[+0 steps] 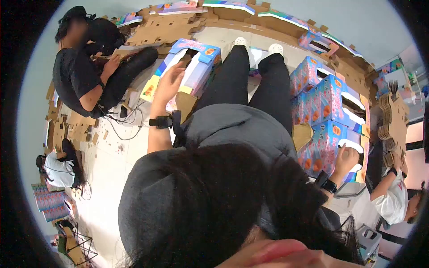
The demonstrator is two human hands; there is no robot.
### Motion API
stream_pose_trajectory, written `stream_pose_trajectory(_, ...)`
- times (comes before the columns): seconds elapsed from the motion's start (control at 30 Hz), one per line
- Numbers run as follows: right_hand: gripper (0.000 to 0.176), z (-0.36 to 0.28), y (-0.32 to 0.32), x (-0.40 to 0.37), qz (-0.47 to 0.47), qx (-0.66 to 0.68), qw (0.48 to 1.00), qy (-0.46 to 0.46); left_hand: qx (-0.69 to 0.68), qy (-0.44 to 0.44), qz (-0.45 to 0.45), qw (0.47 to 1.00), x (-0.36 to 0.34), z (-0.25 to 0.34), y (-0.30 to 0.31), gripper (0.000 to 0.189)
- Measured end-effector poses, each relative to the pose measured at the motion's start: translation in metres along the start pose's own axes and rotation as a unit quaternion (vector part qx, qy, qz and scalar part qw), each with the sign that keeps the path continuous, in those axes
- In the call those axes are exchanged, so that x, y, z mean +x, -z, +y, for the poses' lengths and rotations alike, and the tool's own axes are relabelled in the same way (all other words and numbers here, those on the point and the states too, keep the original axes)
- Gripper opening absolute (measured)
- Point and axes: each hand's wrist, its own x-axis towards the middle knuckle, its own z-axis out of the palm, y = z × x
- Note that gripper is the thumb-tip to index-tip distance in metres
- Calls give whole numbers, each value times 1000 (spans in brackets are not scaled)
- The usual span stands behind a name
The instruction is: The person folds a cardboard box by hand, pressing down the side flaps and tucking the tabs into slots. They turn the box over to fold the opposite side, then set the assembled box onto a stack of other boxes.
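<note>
On the left, my left hand (170, 82), fingers loosely apart, is over the edge of a blue and pink printed carton (196, 47) with a cut-out opening. Nothing shows in that hand. To the right, my right hand (346, 158) is at the white-edged opening of another printed carton (319, 145), its fingers slightly bent and apart, with nothing seen between them. Whether it presses on the carton is unclear. Beyond that carton are more of the same kind (313, 105), standing in a row along my right leg.
A person in black (76, 80) sits at the upper left; another in white (60, 169) is farther off. At the right edge a person (393, 196) handles stacked brown cardboard (393, 120). Cardboard sheets (156, 29) line the wall. A cable (134, 134) lies on the floor.
</note>
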Motion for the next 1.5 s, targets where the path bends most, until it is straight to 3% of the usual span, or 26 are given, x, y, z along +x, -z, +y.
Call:
stream_pose_trajectory(0.07,23,-14,7,15,23,-31,999,21,89,18,76,993,0,-38,16,48)
stream_pose_trajectory(0.17,26,-31,13,32,47,-23,998,39,153,109,-18,982,-10,-126,17,45)
stream_pose_trajectory(0.2,29,-36,12,36,56,-37,997,36,199,54,-24,978,-15,-120,12,45)
stream_pose_trajectory(0.23,29,-40,10,39,59,-26,997,28,231,114,-48,965,-21,-114,3,49)
stream_pose_trajectory(0.3,30,-46,8,44,64,-7,998,14,376,111,-44,919,-27,-123,-17,56)
stream_pose_trajectory(0.4,29,-57,4,48,69,2,997,35,478,29,38,877,-34,-158,-38,60)
stream_pose_trajectory(0.5,27,-66,0,48,60,16,997,45,498,72,13,864,-25,-157,-37,52)
stream_pose_trajectory(0.6,28,-67,-10,42,23,55,998,24,495,115,32,861,-20,-137,-39,63)
stream_pose_trajectory(0.7,28,-71,-15,37,-13,98,995,-10,488,142,-37,860,-6,-107,-26,66)
stream_pose_trajectory(0.8,28,-76,-16,33,-14,112,993,-14,451,201,-67,867,5,-115,-22,71)
stream_pose_trajectory(0.9,28,-79,-13,29,-24,110,994,-4,407,155,33,900,8,-114,-18,74)
stream_pose_trajectory(1.03,26,-86,-11,40,-10,121,993,11,400,155,53,902,26,-109,-3,69)
stream_pose_trajectory(1.17,28,-98,-10,49,4,160,986,38,346,48,180,919,46,-82,22,56)
stream_pose_trajectory(1.27,27,-116,-4,60,-12,192,979,64,305,-52,242,920,61,-26,38,49)
stream_pose_trajectory(1.3,27,-128,1,67,-23,206,976,62,357,-11,188,915,64,1,48,44)
stream_pose_trajectory(1.4,26,-153,10,83,8,230,968,97,314,-163,272,895,66,53,46,39)
stream_pose_trajectory(1.5,24,-166,12,90,16,269,956,116,297,-157,264,904,61,92,31,39)
